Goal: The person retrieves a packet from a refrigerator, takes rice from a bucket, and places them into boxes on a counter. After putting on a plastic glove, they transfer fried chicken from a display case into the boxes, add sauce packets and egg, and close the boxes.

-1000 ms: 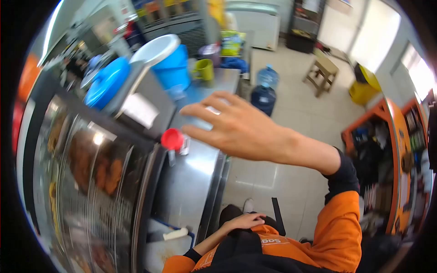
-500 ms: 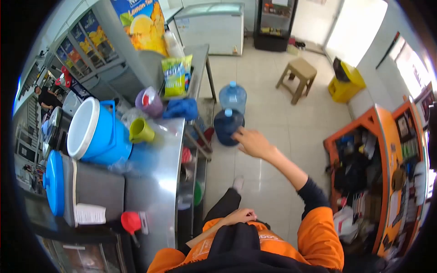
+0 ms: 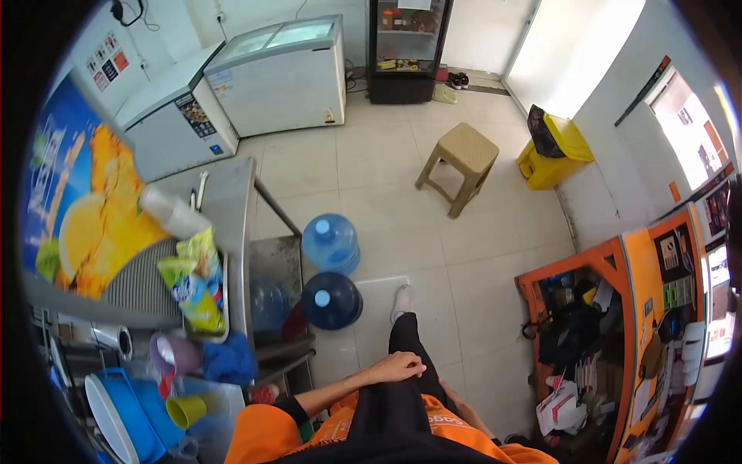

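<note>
My left hand (image 3: 398,366) is in front of my waist, over the black cloth hanging down my front. Its fingers curl closed and their tips are hidden, so anything inside is out of sight. Low beside my right hip is my right hand (image 3: 464,404), partly covered by my clothing, its fingers hard to make out. Ahead on the floor stand a light blue water jug (image 3: 338,251) and a darker blue water jug (image 3: 345,300), both upright and apart from my hands. My foot (image 3: 402,301) is right of the dark jug.
A metal table (image 3: 241,209) at left bears a tray with yellow-green packets (image 3: 193,298). Nearby are a blue bucket (image 3: 139,410) and a green mug (image 3: 185,411). Ahead are a stool (image 3: 468,147), yellow bin (image 3: 560,155) and chest freezer (image 3: 286,85). Orange shelving (image 3: 610,251) stands right.
My right hand has dropped from beside the dark jug to my hip. My view has moved forward and turned right; the jugs now appear lower and further left. My left hand remains at my waist.
</note>
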A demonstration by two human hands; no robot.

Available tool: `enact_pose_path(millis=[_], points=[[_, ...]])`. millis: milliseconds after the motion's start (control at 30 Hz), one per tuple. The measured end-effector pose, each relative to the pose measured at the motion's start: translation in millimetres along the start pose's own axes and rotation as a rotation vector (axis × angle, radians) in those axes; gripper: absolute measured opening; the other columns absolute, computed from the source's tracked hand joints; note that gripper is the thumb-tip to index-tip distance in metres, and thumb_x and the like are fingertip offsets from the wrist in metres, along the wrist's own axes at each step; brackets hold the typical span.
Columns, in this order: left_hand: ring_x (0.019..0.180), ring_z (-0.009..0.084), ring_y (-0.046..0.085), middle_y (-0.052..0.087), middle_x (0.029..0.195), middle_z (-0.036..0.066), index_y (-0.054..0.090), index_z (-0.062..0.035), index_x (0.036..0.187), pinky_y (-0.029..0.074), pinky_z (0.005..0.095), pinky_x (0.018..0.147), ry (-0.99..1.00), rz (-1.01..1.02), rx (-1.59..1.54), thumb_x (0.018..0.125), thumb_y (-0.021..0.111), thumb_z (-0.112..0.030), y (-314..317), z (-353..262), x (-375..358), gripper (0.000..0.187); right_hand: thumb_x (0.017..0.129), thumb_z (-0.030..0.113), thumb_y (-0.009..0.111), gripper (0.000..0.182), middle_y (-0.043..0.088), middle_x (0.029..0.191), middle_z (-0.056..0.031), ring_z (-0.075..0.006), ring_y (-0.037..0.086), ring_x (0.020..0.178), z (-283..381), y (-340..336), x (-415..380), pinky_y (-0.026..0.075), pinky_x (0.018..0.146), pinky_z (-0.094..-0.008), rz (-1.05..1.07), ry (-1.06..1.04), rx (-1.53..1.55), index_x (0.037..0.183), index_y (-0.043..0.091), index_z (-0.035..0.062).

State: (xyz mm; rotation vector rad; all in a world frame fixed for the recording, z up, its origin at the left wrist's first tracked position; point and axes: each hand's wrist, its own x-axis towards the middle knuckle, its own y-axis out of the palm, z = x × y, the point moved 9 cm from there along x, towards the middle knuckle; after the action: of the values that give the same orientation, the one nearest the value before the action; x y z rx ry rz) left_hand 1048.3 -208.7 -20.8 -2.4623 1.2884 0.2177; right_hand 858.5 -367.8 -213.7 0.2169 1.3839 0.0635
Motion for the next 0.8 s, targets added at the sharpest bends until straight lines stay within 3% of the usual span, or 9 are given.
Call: enact_pose_path(millis=[67,167,233,300,433,500,600,733,800], points=[[0.076,0.0229,0.061,0.064,0.084,0.010,0.064,-0.0039,0.088,0.046,0.0341,0.066,0.018,-0.082,-0.077,0.089,0.054,-0.034,-44,-4,44,0.031,0.079,0.068,0.049,0.084,0.047,0.131,-0.0172,-0.0295,0.048,0.117,118,37,-78,0.039,0.097,-0.0463,0.005,-0.035,0.082,0.132,0.042,0.0045],[0.081,0.0199,0.062,0.065,0.089,0.009,0.062,-0.0038,0.097,0.047,0.0317,0.069,-0.017,-0.196,-0.237,0.089,0.056,-0.032,-139,-17,112,0.030,0.079,0.062,0.056,0.076,0.052,0.124,-0.0174,-0.0305,0.053,0.109,235,-25,11,0.046,0.088,-0.0504,-0.204,0.099,-0.449,0.130,0.045,0.0076],[0.085,0.0179,0.063,0.066,0.092,0.009,0.061,-0.0033,0.101,0.048,0.0307,0.071,-0.151,-0.244,-0.336,0.090,0.056,-0.032,-207,-48,133,0.031,0.077,0.052,0.065,0.067,0.058,0.111,-0.0176,-0.0308,0.058,0.098,334,-29,86,0.052,0.072,-0.0499,-0.010,-0.100,-0.887,0.125,0.048,0.0082],[0.087,0.0158,0.062,0.065,0.097,0.009,0.060,-0.0025,0.103,0.048,0.0291,0.075,-0.116,-0.311,-0.319,0.091,0.055,-0.028,-261,-27,161,0.029,0.072,0.039,0.074,0.062,0.064,0.091,-0.0116,-0.0229,0.062,0.075,463,1,79,0.052,0.054,-0.0425,-0.083,-0.290,-0.816,0.120,0.051,0.0073],[0.087,0.0140,0.060,0.064,0.098,0.007,0.061,-0.0027,0.104,0.047,0.0259,0.078,-0.101,-0.535,-0.385,0.091,0.054,-0.021,-387,8,200,0.023,0.074,0.029,0.070,0.044,0.065,0.088,-0.0124,-0.0202,0.064,0.078,724,97,95,0.050,0.070,-0.0319,-0.101,-0.961,-1.000,0.110,0.058,0.0072],[0.087,0.0133,0.060,0.064,0.098,0.005,0.061,-0.0031,0.103,0.046,0.0255,0.078,-0.095,-0.601,-0.461,0.091,0.054,-0.021,-446,47,216,0.022,0.079,0.019,0.065,0.034,0.065,0.081,-0.0083,-0.0164,0.063,0.073,828,148,60,0.050,0.069,-0.0295,-0.139,-1.266,-0.893,0.109,0.058,0.0046],[0.086,0.0118,0.058,0.064,0.097,0.003,0.062,-0.0037,0.102,0.046,0.0250,0.076,-0.242,-0.770,-0.508,0.091,0.055,-0.020,-553,96,223,0.021,0.079,0.021,0.065,0.035,0.066,0.081,-0.0088,-0.0185,0.064,0.076,931,185,75,0.050,0.071,-0.0316,-0.085,-1.171,-0.600,0.110,0.058,0.0066],[0.083,0.0104,0.057,0.064,0.095,0.003,0.062,-0.0039,0.102,0.045,0.0243,0.074,-0.252,-0.871,-0.313,0.091,0.056,-0.022,-715,100,250,0.022,0.078,0.028,0.066,0.037,0.066,0.082,-0.0101,-0.0180,0.065,0.076,991,182,169,0.050,0.070,-0.0324,-0.155,-1.069,-1.011,0.109,0.059,0.0073],[0.081,0.0102,0.057,0.064,0.094,0.004,0.061,-0.0035,0.102,0.045,0.0240,0.073,-0.202,-0.913,-0.312,0.090,0.056,-0.023,-788,95,275,0.023,0.077,0.032,0.067,0.040,0.067,0.082,-0.0100,-0.0186,0.065,0.073,991,145,232,0.051,0.066,-0.0342,-0.144,-0.847,-1.143,0.107,0.060,0.0067]])
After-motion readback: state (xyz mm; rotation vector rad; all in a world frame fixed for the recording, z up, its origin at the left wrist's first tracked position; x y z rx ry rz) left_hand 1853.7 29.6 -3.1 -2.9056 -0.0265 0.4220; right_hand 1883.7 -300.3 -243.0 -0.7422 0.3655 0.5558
